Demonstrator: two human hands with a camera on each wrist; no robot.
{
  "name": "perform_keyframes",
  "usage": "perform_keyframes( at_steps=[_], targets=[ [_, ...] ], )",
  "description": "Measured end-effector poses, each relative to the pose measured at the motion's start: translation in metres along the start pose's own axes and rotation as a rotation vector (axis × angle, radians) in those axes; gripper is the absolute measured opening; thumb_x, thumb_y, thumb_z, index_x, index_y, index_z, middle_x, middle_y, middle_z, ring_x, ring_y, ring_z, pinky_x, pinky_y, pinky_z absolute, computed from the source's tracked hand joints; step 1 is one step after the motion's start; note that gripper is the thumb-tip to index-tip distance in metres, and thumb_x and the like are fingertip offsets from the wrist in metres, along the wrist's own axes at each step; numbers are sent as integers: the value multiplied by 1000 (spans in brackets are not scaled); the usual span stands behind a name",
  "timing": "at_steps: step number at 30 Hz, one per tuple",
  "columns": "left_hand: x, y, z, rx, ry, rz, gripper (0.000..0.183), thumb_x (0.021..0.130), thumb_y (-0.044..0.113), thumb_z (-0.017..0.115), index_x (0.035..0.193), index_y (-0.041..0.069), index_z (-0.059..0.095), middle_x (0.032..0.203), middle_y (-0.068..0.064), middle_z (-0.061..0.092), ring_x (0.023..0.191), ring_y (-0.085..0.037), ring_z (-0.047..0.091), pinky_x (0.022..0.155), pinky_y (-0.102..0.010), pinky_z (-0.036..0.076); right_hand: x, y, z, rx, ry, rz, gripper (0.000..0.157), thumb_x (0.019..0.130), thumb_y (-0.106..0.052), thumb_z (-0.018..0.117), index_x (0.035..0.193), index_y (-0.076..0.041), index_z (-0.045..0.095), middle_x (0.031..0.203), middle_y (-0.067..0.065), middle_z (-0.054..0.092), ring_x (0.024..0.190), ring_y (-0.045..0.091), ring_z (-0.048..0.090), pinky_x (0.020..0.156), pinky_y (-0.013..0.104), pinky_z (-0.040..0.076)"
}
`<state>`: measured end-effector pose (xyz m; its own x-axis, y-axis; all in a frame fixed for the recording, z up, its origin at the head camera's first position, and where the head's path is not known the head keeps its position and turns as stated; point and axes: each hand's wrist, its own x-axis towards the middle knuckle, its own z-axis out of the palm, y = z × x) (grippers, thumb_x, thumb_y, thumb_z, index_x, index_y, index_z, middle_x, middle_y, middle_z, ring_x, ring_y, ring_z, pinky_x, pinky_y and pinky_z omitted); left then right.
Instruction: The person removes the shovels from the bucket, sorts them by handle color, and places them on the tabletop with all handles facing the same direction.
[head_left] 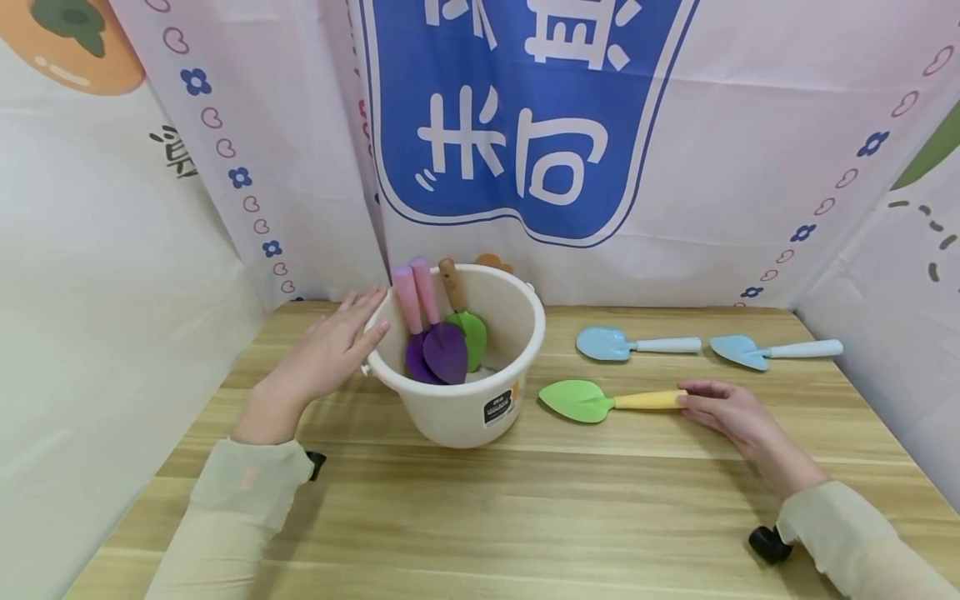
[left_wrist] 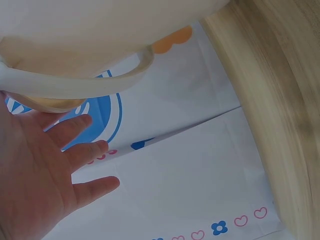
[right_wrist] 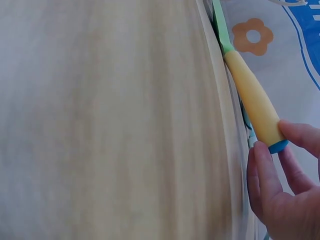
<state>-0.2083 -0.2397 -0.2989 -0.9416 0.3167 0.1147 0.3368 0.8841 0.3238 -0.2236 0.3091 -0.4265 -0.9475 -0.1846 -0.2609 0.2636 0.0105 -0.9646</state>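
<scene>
A white bucket (head_left: 450, 417) stands on the table, left of centre. My left hand (head_left: 333, 346) lies at its left rim with fingers spread and straight; the left wrist view shows that hand (left_wrist: 45, 170) beside the bucket's handle strap (left_wrist: 85, 86). Two trowels with pink handles and purple blades (head_left: 446, 354) and one green-bladed trowel with a brown wooden handle (head_left: 452, 285) lean inside the bucket. My right hand (head_left: 738, 417) pinches the end of the yellow handle (right_wrist: 252, 97) of a light green trowel (head_left: 577, 401). Its blade points left toward the bucket.
Behind the green trowel lie two light blue trowels, one (head_left: 604, 343) nearer the bucket and another (head_left: 741, 351) farther right. A printed white cloth (head_left: 712, 208) hangs along the back and sides of the wooden table (head_left: 480, 517).
</scene>
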Motion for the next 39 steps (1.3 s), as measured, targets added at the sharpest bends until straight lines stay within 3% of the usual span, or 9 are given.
perform_keyframes(
  at_steps=[3, 7, 12, 23, 28, 39],
  targets=[
    [-1, 0, 0, -3, 3, 0, 67, 111, 49, 29, 165, 10, 18, 169, -13, 16, 154, -45, 8, 116, -73, 13, -1, -2, -2, -11, -16, -2, 34, 98, -4, 70, 130, 3, 62, 112, -3, 63, 98, 4, 68, 93, 27, 56],
    [-1, -1, 0, -4, 7, 0, 67, 111, 49, 29, 165, 10, 18, 169, -13, 17, 154, -45, 9, 116, -73, 13, -1, -5, -8, 39, -53, -23, 19, 99, 2, 65, 113, -8, 72, 107, -3, 67, 96, 8, 69, 89, 25, 58],
    [-1, -1, 1, -8, 0, -1, 67, 111, 49, 29, 165, 11, 17, 169, -13, 17, 154, -45, 8, 116, -74, 13, -1, -11, -16, 105, -83, -36, 30, 100, 7, 58, 101, -18, 76, 103, -5, 71, 93, 9, 71, 85, 24, 59],
    [-1, -2, 1, -14, 3, 6, 67, 111, 49, 29, 165, 10, 18, 169, -12, 16, 153, -45, 9, 115, -74, 13, -1, -31, -19, 92, -138, -111, 30, 102, 7, 54, 109, -16, 72, 107, -4, 69, 97, 10, 70, 88, 24, 58],
    [-1, -2, 1, -17, 2, 6, 67, 111, 49, 29, 165, 10, 18, 169, -12, 16, 154, -44, 9, 116, -73, 13, -4, -46, -14, 148, -165, -199, 33, 102, 10, 50, 108, -13, 72, 107, -1, 70, 98, 11, 70, 88, 25, 58],
    [-1, -1, 0, -14, 2, 7, 67, 111, 48, 29, 165, 9, 18, 169, -13, 17, 153, -45, 9, 116, -73, 14, -11, -87, 10, 166, -176, -268, 32, 102, 10, 52, 108, -12, 75, 108, 1, 70, 98, 12, 70, 88, 25, 58]
  ],
)
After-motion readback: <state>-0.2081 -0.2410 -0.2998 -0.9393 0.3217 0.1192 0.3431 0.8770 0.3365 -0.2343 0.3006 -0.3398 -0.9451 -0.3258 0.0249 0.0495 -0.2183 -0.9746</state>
